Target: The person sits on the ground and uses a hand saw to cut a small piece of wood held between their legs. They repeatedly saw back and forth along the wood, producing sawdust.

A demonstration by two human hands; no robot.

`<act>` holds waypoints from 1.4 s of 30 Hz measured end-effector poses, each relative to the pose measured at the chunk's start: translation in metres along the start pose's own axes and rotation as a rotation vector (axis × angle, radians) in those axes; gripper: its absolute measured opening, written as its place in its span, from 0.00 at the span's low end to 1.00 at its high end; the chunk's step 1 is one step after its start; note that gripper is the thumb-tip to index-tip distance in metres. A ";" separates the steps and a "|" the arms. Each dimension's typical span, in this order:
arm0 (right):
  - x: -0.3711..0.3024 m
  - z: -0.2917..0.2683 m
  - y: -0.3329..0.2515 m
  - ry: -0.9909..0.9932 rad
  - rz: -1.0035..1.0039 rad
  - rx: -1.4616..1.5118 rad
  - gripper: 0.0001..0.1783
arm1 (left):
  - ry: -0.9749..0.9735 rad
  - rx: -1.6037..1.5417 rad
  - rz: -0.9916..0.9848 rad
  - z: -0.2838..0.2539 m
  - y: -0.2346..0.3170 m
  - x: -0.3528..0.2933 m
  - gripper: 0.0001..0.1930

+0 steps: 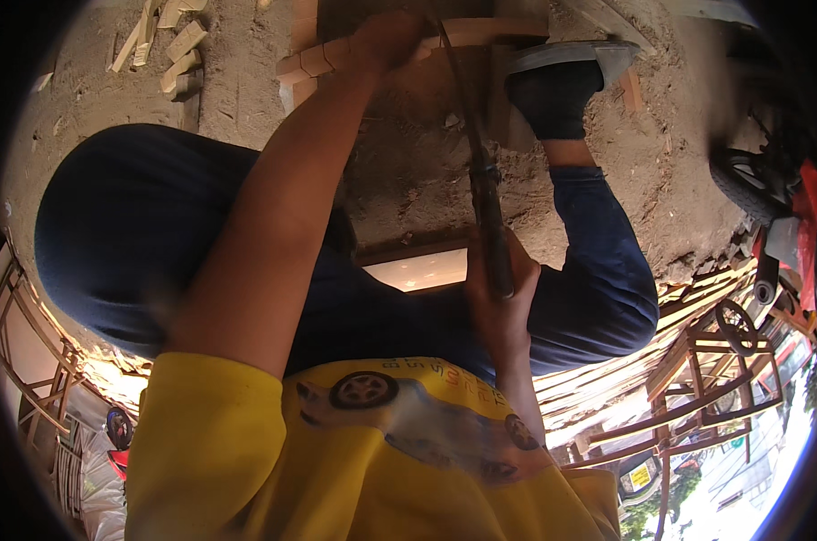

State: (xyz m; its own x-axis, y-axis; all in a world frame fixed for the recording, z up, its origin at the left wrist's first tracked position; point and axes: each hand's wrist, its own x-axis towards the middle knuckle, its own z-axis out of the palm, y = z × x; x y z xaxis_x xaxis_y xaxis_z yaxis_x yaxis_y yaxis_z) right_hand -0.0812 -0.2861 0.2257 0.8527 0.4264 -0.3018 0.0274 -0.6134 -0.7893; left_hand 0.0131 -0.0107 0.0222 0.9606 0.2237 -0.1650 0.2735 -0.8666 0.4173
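Note:
My right hand (508, 279) is closed round the dark handle of a long, narrow tool (472, 117). Its thin dark shaft or blade points away from me, and being nearly edge-on, its exact kind is unclear. At the top of the view my left hand (389, 41) is closed on a long piece of wood (481, 34) lying crosswise, its left part cut into or lined with short segments (314, 61). Shadow hides most of those fingers. The tool's far end passes just right of my left hand. My shoe (571, 56) rests by the wood's right end.
Short wooden offcuts (187, 41) lie on the dirt floor (408, 198) at the far left. A pale board (422, 269) lies between my legs. On the right stand a motorcycle wheel (751, 185), stacked wood strips (607, 379) and wooden frames (706, 388). More wooden framing (43, 343) is at the left.

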 end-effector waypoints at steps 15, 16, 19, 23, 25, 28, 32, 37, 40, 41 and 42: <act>0.078 0.030 0.008 -0.057 -0.035 0.055 0.08 | 0.098 -0.041 -0.041 0.013 0.001 0.008 0.18; 0.087 0.035 0.008 -0.047 -0.074 0.048 0.08 | 0.083 -0.018 -0.016 0.008 0.004 0.004 0.17; 0.100 0.037 0.008 -0.029 -0.176 0.091 0.09 | 0.080 0.060 0.009 0.005 0.001 0.001 0.14; 0.098 0.023 0.034 -0.005 -0.165 0.201 0.10 | 0.153 0.126 0.013 0.017 -0.003 0.000 0.12; 0.099 0.024 0.044 0.013 -0.194 0.212 0.10 | 0.176 0.133 -0.005 0.018 0.001 0.001 0.12; 0.098 0.032 0.049 0.024 -0.269 0.222 0.11 | 0.181 0.194 -0.119 0.020 0.007 -0.002 0.15; 0.103 0.043 0.060 0.031 -0.273 0.282 0.13 | 0.083 0.396 -0.332 0.017 0.028 -0.002 0.18; 0.098 0.047 0.063 0.016 -0.237 0.268 0.16 | -0.049 0.499 -0.462 0.004 0.049 0.001 0.25; 0.096 0.047 0.062 0.006 -0.205 0.326 0.16 | 0.006 0.456 -0.483 0.024 0.034 0.006 0.27; 0.096 0.046 0.060 -0.003 -0.191 0.329 0.16 | -0.002 0.435 -0.484 0.024 0.032 0.008 0.27; 0.095 0.044 0.060 -0.017 -0.173 0.325 0.16 | -0.015 0.406 -0.489 0.024 0.035 0.007 0.27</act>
State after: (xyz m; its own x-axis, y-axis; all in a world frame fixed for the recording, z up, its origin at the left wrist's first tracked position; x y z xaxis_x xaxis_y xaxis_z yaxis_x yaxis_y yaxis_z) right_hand -0.0213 -0.2530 0.1262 0.8408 0.5183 -0.1560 0.0010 -0.2896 -0.9572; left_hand 0.0276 -0.0497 0.0144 0.7278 0.6328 -0.2644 0.6371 -0.7665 -0.0812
